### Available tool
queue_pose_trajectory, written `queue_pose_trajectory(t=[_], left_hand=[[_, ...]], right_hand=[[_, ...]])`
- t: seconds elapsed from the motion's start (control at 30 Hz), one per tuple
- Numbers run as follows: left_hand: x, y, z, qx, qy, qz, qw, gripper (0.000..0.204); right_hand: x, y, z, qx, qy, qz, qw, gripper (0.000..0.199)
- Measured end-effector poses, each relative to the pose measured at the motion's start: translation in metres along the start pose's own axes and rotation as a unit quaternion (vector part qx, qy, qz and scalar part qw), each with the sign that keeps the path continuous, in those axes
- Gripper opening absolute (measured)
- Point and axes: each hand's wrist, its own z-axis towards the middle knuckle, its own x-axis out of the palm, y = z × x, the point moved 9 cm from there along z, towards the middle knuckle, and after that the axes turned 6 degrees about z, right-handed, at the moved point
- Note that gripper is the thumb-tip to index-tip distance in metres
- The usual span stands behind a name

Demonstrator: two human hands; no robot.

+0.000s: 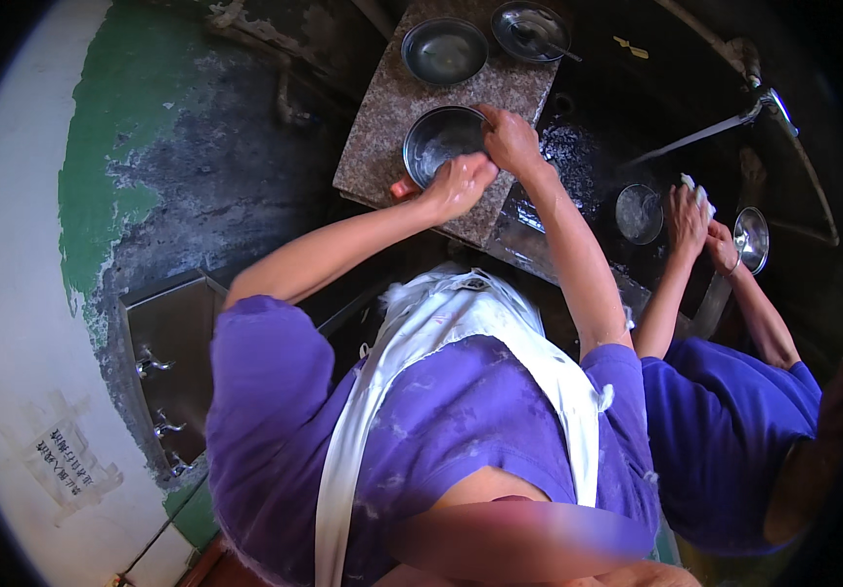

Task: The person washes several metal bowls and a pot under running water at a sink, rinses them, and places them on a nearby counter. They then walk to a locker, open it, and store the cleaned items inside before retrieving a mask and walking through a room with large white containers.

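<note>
On our left we saw a white wall [16, 254] with a green band, its paint peeling to dark grey. A lettered notice [67, 458] was taped there, beside a dark metal fixture [185, 357] with small taps. Before us stood a speckled stone counter [371, 161]; pipes [746, 61] crossed the dim right side.

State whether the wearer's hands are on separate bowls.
No, the left hand and right hand are both at the same metal bowl on the speckled counter.

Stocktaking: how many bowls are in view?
5: two bowls on the slab, one right of it, one at left hand and right hand, one at a co-worker's hand; others may be hidden.
</note>
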Motion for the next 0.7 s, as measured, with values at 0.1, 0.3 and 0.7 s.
queue_pose_trajectory(t=[0.1,0.3,0.7], left_hand=[[0.027,0.002,-0.014,0.037,0.204,0.355,0.911,0.032],[0.041,-0.003,0.036,0.063,0.055,0.004,0.997,0.038],[0.019,-0.001,0.028,-0.093,0.11,0.011,0.99,0.047]], right_hand=[[0.0,0.004,0.002,-0.023,-0.013,-0.007,1.0,0.041],[-0.004,0.003,0.004,-0.023,-0.008,-0.004,1.0,0.04],[-0.006,-0.02,0.017,-0.019,-0.047,0.283,0.958,0.034]])
